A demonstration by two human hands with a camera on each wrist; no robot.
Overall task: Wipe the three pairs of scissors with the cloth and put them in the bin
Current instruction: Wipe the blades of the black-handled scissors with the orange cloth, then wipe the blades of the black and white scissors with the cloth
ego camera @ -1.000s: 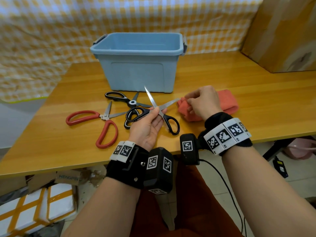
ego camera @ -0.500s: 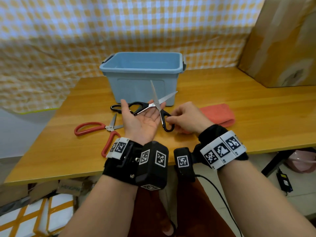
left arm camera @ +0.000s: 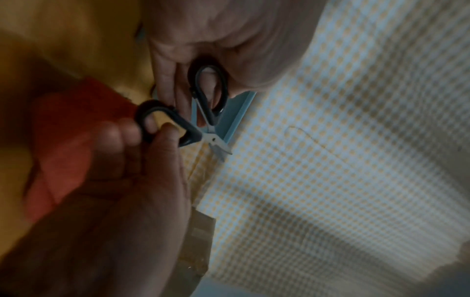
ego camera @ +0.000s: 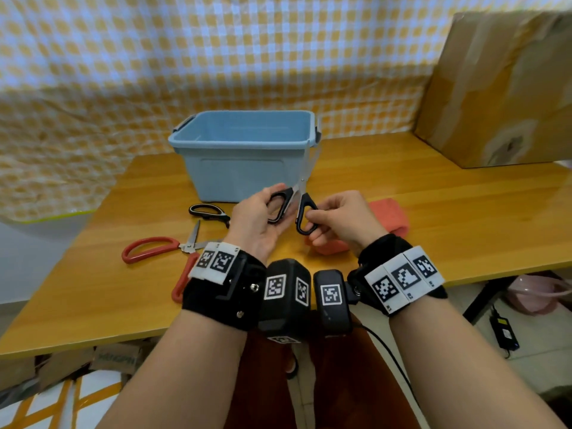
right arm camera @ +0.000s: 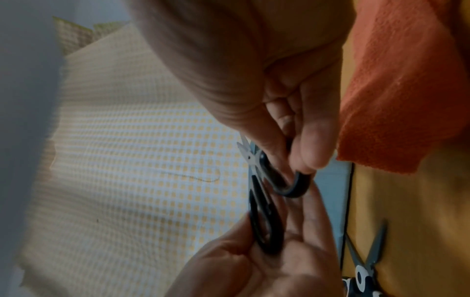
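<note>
Both my hands hold a pair of black-handled scissors [ego camera: 293, 205] above the table, just in front of the blue bin [ego camera: 244, 168]. My left hand [ego camera: 272, 204] grips the left handle loop, and my right hand [ego camera: 312, 226] pinches the right loop. The blades point up towards the bin's right corner, nearly closed. The same scissors [left arm camera: 208, 112] appear in the left wrist view and the scissors [right arm camera: 264, 201] in the right wrist view. An orange-red cloth [ego camera: 388, 215] lies on the table behind my right hand. Red-handled scissors [ego camera: 154, 252] and black-and-white-handled scissors [ego camera: 207, 210] lie at the left.
The wooden table [ego camera: 433, 196] runs wide to the right, with a large cardboard box [ego camera: 501, 88] at its back right corner. A yellow checked sheet [ego camera: 185, 57] hangs behind the bin. A power adapter [ego camera: 503, 332] lies on the floor under the table's right side.
My right hand left the cloth and took the right handle loop. The black scissors rose off the table, their blades closing and swinging upward towards the bin.
</note>
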